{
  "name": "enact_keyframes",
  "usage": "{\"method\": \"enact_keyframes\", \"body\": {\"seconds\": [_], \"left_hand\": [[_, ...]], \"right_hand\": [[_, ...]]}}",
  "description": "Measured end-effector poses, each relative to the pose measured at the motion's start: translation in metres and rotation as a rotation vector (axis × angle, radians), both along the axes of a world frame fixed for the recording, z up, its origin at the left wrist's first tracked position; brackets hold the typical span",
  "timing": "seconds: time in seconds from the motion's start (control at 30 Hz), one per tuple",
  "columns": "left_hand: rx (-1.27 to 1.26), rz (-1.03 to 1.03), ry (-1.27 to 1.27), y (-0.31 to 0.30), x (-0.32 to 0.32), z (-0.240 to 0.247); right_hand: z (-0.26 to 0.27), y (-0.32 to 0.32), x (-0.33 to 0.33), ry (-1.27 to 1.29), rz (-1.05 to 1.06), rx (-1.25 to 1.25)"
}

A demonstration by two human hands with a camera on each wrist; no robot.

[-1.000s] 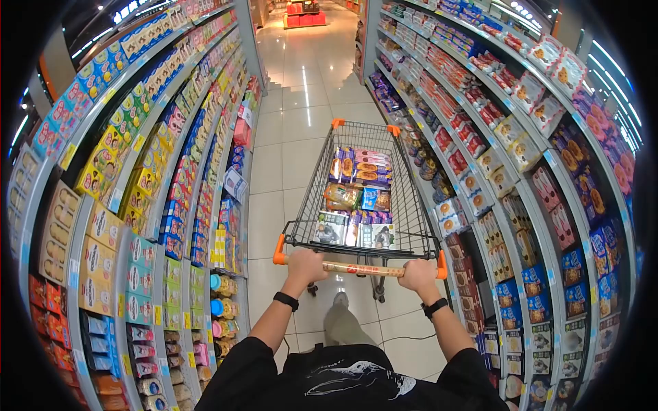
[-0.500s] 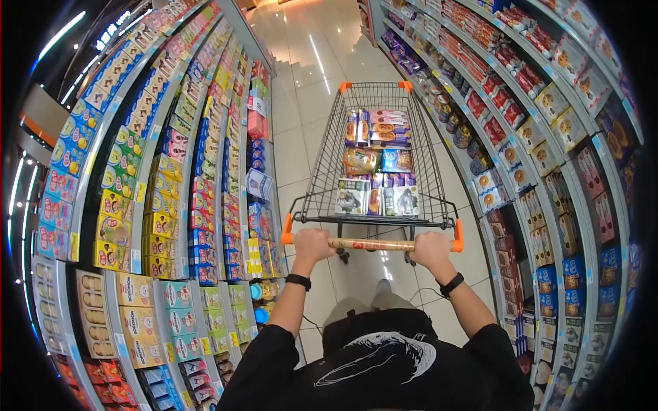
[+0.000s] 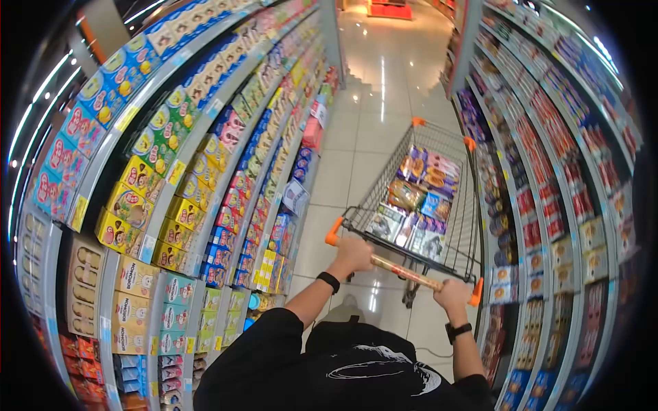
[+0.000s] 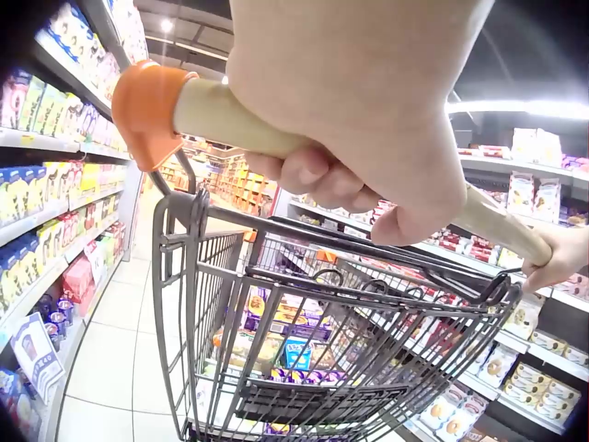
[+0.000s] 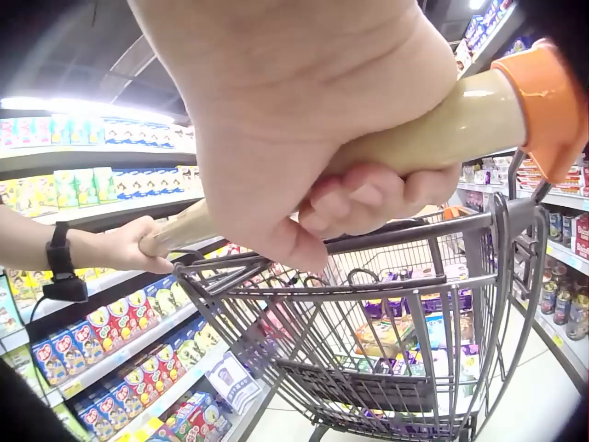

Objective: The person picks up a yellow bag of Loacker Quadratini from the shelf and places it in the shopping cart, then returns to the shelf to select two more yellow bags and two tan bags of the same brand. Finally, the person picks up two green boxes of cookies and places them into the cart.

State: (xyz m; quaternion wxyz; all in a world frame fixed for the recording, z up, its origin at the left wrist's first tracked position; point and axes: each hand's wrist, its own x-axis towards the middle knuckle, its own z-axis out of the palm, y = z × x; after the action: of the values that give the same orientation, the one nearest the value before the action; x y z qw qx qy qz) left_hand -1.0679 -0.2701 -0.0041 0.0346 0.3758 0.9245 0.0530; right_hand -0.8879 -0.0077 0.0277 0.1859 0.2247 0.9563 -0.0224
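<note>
A wire shopping cart stands at an angle in the aisle, its handle slanting down to the right in the head view. Near the handle's left orange end, my left hand grips the bar. My right hand grips it close to the right orange end. Both wrist views show fingers curled round the pale bar, the left hand and the right hand. Inside the cart lie several snack packs, among them purple, blue and black-and-white ones.
Shelves of boxed snacks curve along the left. More shelves with packets line the right, close to the cart's right side. Tiled floor runs ahead between them toward a red display.
The cart has shifted to the right in the head view and turned, its handle now slanting. The left shelves take up more of the view. Both hands have kept their grip on the bar.
</note>
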Motion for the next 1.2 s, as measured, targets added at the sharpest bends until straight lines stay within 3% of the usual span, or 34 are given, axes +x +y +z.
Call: {"method": "enact_keyframes", "body": {"seconds": [0.17,0.6,0.83,1.2], "left_hand": [[-0.039,-0.017,-0.154,0.008,-0.035,0.010],[0.051,0.082,-0.063,0.030,-0.064,0.005],[0.054,0.288,0.026,0.068,-0.031,-0.002],[0.049,0.536,0.013,0.151,0.070,-0.001]], "right_hand": [[-0.002,0.006,-0.036,0.030,-0.002,0.026],[0.001,0.038,-0.094,0.059,0.100,0.068],[-0.013,0.095,-0.098,0.153,0.318,0.055],[-0.013,0.199,-0.075,0.199,0.589,-0.022]]}}
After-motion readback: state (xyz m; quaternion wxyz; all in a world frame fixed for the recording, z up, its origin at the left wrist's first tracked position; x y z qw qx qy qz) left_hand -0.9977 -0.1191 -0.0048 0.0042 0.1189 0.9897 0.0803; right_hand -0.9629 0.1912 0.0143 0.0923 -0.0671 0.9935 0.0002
